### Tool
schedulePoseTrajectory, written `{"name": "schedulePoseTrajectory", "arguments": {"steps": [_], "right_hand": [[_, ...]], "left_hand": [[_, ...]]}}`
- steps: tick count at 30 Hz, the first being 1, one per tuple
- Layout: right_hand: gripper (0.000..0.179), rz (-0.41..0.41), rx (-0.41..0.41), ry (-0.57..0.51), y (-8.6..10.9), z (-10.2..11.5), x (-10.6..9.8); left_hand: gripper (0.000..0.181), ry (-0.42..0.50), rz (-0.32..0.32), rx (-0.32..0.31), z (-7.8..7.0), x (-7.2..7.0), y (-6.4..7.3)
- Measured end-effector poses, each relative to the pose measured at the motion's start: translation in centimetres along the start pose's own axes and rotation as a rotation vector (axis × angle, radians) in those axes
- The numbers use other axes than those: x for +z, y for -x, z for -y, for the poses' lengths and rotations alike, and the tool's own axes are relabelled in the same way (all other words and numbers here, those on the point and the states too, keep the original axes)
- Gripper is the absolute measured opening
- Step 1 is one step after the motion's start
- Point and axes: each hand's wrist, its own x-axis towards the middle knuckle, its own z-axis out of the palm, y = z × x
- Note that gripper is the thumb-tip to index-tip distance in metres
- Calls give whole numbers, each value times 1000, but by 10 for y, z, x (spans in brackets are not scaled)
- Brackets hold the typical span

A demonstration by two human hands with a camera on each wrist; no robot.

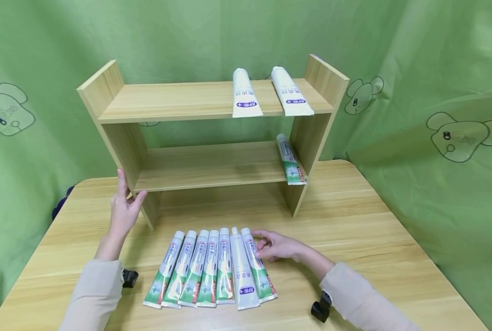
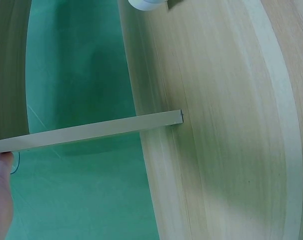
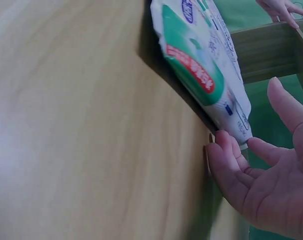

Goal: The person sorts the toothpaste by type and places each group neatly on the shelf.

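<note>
My left hand (image 1: 123, 214) rests against the lower left side of a wooden shelf (image 1: 213, 165), index finger pointing up and thumb spread toward the front edge. In the left wrist view, fingertips (image 2: 4, 160) meet the side panel. My right hand (image 1: 281, 246) is at the cap end of the rightmost toothpaste tube (image 1: 258, 266), a green and white one. The right wrist view has its fingers (image 3: 226, 160) touching around the cap, while the thumb stands apart. That tube ends a fanned row, beside a white toothpaste tube (image 1: 243, 271) and several green and white toothpaste tubes (image 1: 206, 271).
On the top board lie two white toothpaste tubes (image 1: 246, 94), toward the right. One green and white toothpaste tube (image 1: 290, 161) lies at the right end of the middle board, its flat end over the front edge. A green curtain (image 1: 196, 37) hangs behind the wooden table (image 1: 366, 239).
</note>
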Motion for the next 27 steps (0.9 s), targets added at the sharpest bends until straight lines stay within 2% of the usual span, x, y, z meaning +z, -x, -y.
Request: {"name": "schedulePoseTrajectory", "arguments": {"steps": [5, 9, 16, 19, 27], "right_hand": [[79, -6, -5, -6, 2, -1, 5], [83, -46, -15, 34, 2, 0, 12], [84, -199, -59, 232, 0, 0, 29], [84, -239, -71, 276, -2, 0, 34], [84, -255, -41, 297, 2, 3, 43]], "left_hand": [[81, -2, 2, 12, 0, 0, -1], [82, 4, 5, 8, 0, 0, -1], [82, 1, 11, -6, -2, 0, 0], [82, -4, 8, -3, -2, 0, -1], [79, -8, -4, 7, -1, 0, 0]]}}
